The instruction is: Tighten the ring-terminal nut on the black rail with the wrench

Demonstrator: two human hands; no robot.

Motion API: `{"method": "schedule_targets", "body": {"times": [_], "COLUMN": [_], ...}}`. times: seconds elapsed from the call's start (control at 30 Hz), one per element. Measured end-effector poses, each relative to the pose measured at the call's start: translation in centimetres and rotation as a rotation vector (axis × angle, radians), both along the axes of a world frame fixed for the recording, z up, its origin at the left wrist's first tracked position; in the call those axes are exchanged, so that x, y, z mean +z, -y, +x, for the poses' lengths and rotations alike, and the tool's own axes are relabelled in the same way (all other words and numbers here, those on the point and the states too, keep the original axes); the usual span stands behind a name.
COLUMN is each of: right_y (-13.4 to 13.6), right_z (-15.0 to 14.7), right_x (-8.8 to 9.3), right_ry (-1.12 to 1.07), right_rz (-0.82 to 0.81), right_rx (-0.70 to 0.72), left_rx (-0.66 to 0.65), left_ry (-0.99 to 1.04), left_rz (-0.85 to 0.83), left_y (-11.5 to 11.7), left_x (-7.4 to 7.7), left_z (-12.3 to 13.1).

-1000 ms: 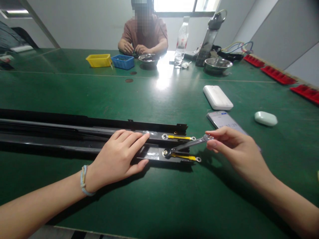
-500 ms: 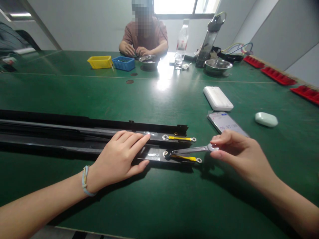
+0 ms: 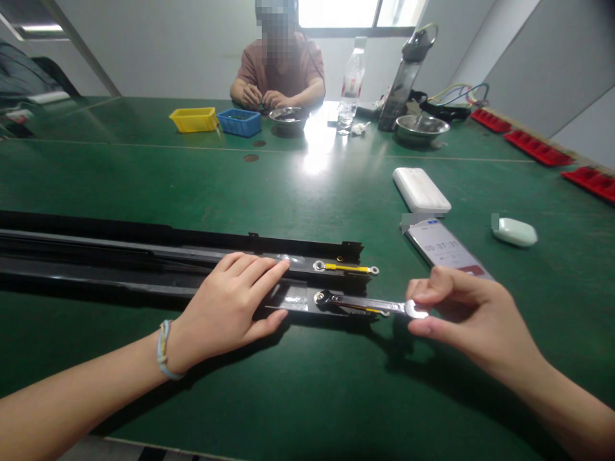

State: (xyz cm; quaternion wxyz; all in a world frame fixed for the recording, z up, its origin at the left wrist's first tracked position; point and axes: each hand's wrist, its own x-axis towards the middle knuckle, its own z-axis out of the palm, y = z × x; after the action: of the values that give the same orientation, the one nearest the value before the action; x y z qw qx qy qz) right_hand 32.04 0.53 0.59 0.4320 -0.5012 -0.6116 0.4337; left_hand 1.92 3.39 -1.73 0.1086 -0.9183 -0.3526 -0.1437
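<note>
My left hand [image 3: 240, 298] lies across two long black metal channels [image 3: 120, 275], its fingers outstretched and the thumb apart at the near edge. Between the thumb and fingers of my right hand [image 3: 461, 307], the open end of a silver combination wrench [image 3: 369, 302] is pinched. The wrench's other end sits on the nut [image 3: 319, 297] near the right end of the nearer channel. Beneath it a yellow wire lug [image 3: 379, 312] is mostly covered. On the farther channel, a yellow wire with ring terminals [image 3: 346, 267] is fully visible.
Beyond my right hand lie a phone [image 3: 446, 246] showing a timer, a white power bank [image 3: 421, 191] and a pale case [image 3: 516, 232]. Across the green table a person [image 3: 283, 70] sits behind yellow [image 3: 193, 120] and blue bins [image 3: 239, 123], metal bowls [image 3: 421, 130] and bottles [image 3: 350, 86].
My right hand has swung the wrench's free end toward me, bringing it over the nearer yellow wire. My left hand has stayed in place.
</note>
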Motion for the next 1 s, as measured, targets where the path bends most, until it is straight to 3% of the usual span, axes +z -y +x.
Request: {"method": "schedule_targets", "body": {"times": [0.3,0.57,0.83,1.0], "right_y": [0.2,-0.4,-1.2,-1.3], "right_z": [0.1,-0.3,-0.2,0.0], "right_x": [-0.3,0.2,-1.3,-1.3], "right_ry": [-0.028,0.089,0.045,0.028], "right_rz": [0.013,-0.001,-0.041,-0.046], "right_rx": [0.040,-0.138,-0.207,-0.199], "left_rx": [0.006,0.012,-0.002,0.004], "left_ry": [-0.004,0.006,0.012,0.013], "left_rz": [-0.005,-0.015,-0.012,-0.016], "left_y": [-0.1,0.1,0.3,0.2], "left_x": [0.0,0.1,-0.2,-0.2], "left_z": [0.0,-0.3,0.1,0.1]}}
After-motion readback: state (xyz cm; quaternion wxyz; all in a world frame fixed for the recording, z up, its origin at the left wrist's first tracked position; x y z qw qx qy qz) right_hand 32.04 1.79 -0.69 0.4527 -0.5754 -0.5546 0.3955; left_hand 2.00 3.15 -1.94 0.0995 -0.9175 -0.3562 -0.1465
